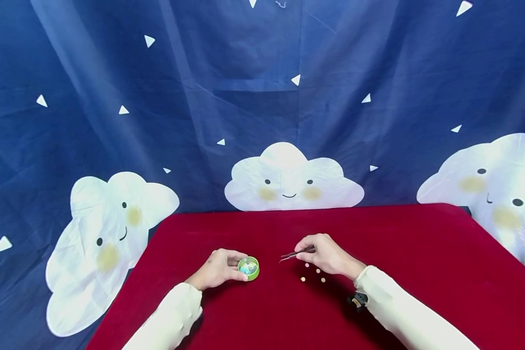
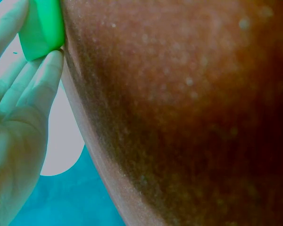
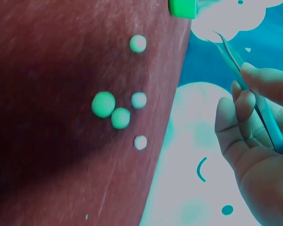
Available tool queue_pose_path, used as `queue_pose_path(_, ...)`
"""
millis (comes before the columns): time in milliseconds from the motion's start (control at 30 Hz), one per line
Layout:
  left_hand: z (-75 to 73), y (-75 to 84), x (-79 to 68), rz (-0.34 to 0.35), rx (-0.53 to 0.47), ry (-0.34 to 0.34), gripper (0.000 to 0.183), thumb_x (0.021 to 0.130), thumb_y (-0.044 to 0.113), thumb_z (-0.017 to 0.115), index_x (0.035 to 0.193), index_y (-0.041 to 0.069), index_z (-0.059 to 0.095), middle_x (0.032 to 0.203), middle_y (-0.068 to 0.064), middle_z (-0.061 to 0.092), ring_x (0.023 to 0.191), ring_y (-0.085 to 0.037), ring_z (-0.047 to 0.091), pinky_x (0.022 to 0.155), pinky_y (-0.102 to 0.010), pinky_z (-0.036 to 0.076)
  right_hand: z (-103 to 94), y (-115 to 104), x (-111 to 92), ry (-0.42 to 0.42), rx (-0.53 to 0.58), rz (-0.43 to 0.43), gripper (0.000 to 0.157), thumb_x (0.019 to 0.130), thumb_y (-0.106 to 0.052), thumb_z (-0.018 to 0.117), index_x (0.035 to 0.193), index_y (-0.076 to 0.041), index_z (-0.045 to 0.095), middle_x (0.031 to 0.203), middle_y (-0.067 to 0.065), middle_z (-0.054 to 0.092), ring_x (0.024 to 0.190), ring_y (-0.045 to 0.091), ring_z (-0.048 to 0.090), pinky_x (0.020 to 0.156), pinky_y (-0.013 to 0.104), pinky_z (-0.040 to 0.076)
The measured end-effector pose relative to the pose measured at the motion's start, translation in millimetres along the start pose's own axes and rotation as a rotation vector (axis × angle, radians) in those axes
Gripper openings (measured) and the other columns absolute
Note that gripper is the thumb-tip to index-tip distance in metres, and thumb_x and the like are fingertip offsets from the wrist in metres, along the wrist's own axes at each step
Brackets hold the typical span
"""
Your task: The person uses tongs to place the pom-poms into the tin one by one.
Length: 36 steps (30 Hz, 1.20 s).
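The left hand [image 1: 218, 268] grips a green round container [image 1: 255, 275]; the right hand [image 1: 328, 255] pinches tweezers [image 3: 268, 117], tips empty, between it and the small balls [image 1: 303, 279] on the red cloth [image 1: 262, 316]; picking-up seems the step, likely calling next for a gentle nip.

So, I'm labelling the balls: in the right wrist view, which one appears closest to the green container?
The topmost ball, alone below and left of the green container; the other four balls all appear lower in that picture.
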<state>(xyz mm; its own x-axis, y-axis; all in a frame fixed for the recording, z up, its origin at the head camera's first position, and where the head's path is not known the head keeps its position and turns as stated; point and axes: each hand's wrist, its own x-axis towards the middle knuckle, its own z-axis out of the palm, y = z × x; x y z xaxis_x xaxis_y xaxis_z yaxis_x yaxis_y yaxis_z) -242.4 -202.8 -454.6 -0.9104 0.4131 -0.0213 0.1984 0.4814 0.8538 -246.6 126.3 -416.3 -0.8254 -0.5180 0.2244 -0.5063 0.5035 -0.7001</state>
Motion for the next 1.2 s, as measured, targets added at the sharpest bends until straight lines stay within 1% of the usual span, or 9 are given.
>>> queue_pose_path(67, 0.3, -0.2, -0.1, 0.001, 0.000, 0.002, 0.054, 0.073, 0.008, 0.089, 0.121, -0.006, 0.067, 0.105, -0.013, 0.073, 0.097, -0.025, 0.072, 0.082, -0.031, 0.059, -3.4, 2, -3, 0.009, -0.030, -0.012, 0.011, 0.084, -0.005, 0.079, 0.095, -0.006, 0.075, 0.087, -0.003, 0.071, 0.075, 0.008, 0.062, 0.069, 0.024, 0.054)
queue_pose_path(167, 0.6, 0.4, 0.0, 0.002, 0.006, 0.006, 0.055, 0.072, 0.007, 0.090, 0.120, -0.006, 0.068, 0.105, -0.014, 0.073, 0.097, -0.025, 0.072, 0.082, -0.031, 0.059, -8.5, 5, -7, 0.012, -0.039, -0.009, 0.012, 0.084, -0.006, 0.079, 0.095, -0.005, 0.075, 0.088, -0.003, 0.071, 0.078, 0.008, 0.063, 0.071, 0.025, 0.054)
queue_pose_path(367, -0.6, 3.5, 0.9, -0.002, 0.021, 0.010, 0.054, 0.072, 0.008, 0.090, 0.120, -0.006, 0.068, 0.105, -0.014, 0.073, 0.097, -0.025, 0.072, 0.081, -0.030, 0.059, -18.7, 11, -13, 0.036, -0.057, -0.014, 0.012, 0.084, -0.005, 0.079, 0.095, -0.005, 0.075, 0.088, -0.003, 0.071, 0.079, 0.010, 0.062, 0.070, 0.025, 0.053)
queue_pose_path(533, -0.9, 4.0, 1.4, 0.002, 0.030, 0.009, 0.054, 0.072, 0.008, 0.090, 0.119, -0.005, 0.068, 0.105, -0.014, 0.073, 0.097, -0.025, 0.072, 0.081, -0.030, 0.058, -25.9, 15, -16, 0.050, -0.063, -0.002, 0.011, 0.084, -0.005, 0.079, 0.095, -0.005, 0.076, 0.087, -0.003, 0.071, 0.078, 0.011, 0.060, 0.069, 0.025, 0.051)
queue_pose_path(767, 0.8, 2.2, 0.9, 0.001, 0.020, 0.002, 0.055, 0.072, 0.008, 0.090, 0.120, -0.006, 0.068, 0.105, -0.014, 0.073, 0.097, -0.025, 0.072, 0.081, -0.029, 0.058, -31.2, 22, -23, 0.055, -0.081, 0.005, 0.011, 0.083, -0.005, 0.079, 0.093, -0.005, 0.075, 0.086, -0.004, 0.071, 0.078, 0.010, 0.061, 0.071, 0.026, 0.053)
queue_pose_path(900, 1.2, 1.7, 1.4, 0.005, 0.012, 0.000, 0.054, 0.072, 0.008, 0.089, 0.120, -0.006, 0.068, 0.106, -0.014, 0.073, 0.098, -0.025, 0.072, 0.082, -0.030, 0.058, -33.1, 26, -27, 0.044, -0.078, 0.014, 0.010, 0.083, -0.004, 0.079, 0.093, -0.005, 0.075, 0.085, -0.005, 0.070, 0.077, 0.008, 0.061, 0.070, 0.025, 0.052)
queue_pose_path(1100, 0.2, 2.2, 1.3, 0.007, 0.011, -0.002, 0.053, 0.073, 0.007, 0.089, 0.120, -0.005, 0.068, 0.106, -0.014, 0.073, 0.098, -0.026, 0.072, 0.082, -0.030, 0.058, -33.6, 32, -32, 0.023, -0.050, 0.053, 0.010, 0.084, -0.004, 0.078, 0.093, -0.005, 0.075, 0.085, -0.004, 0.070, 0.072, 0.008, 0.056, 0.063, 0.022, 0.049)
queue_pose_path(1200, -0.4, 2.4, 0.6, 0.009, 0.010, -0.005, 0.053, 0.073, 0.007, 0.089, 0.120, -0.005, 0.068, 0.106, -0.015, 0.073, 0.098, -0.026, 0.072, 0.082, -0.030, 0.058, -32.8, 33, -34, 0.020, -0.043, 0.063, 0.010, 0.084, -0.003, 0.078, 0.092, -0.005, 0.074, 0.084, -0.004, 0.069, 0.071, 0.007, 0.055, 0.062, 0.022, 0.048)
